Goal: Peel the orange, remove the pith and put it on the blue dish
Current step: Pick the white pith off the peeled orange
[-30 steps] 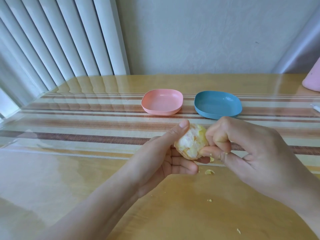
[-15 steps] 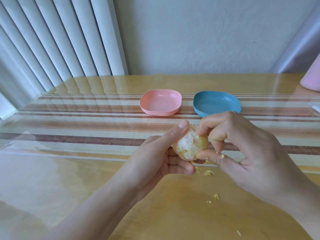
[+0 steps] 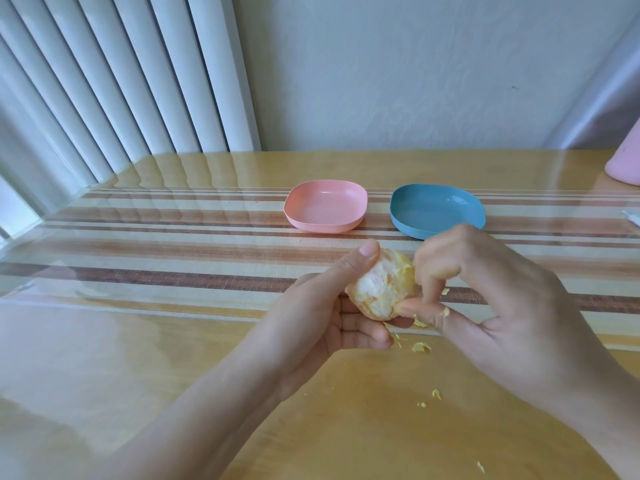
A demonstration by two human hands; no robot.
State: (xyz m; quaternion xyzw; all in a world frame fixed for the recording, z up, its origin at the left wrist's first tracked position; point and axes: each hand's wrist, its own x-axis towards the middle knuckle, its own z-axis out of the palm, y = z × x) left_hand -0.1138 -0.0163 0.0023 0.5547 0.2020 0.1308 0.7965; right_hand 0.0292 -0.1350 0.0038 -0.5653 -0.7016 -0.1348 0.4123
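Note:
A mostly peeled orange (image 3: 379, 287), pale with white pith and patches of yellow, is held above the table in my left hand (image 3: 325, 317), thumb pressed on its top and fingers curled beneath. My right hand (image 3: 485, 306) is at the orange's right side, thumb and fingertips touching it, with small bits of pith stuck to the fingers. The blue dish (image 3: 437, 210) sits empty on the striped runner behind my right hand.
An empty pink dish (image 3: 325, 206) stands left of the blue one. Small pith and peel scraps (image 3: 420, 348) lie on the wooden table below my hands. A pink object (image 3: 625, 164) is at the far right edge. Vertical blinds and a wall are behind.
My right hand's fingers have shifted up over the orange's right side and picked at it. More small scraps have dropped onto the table. The left hand's grip is unchanged.

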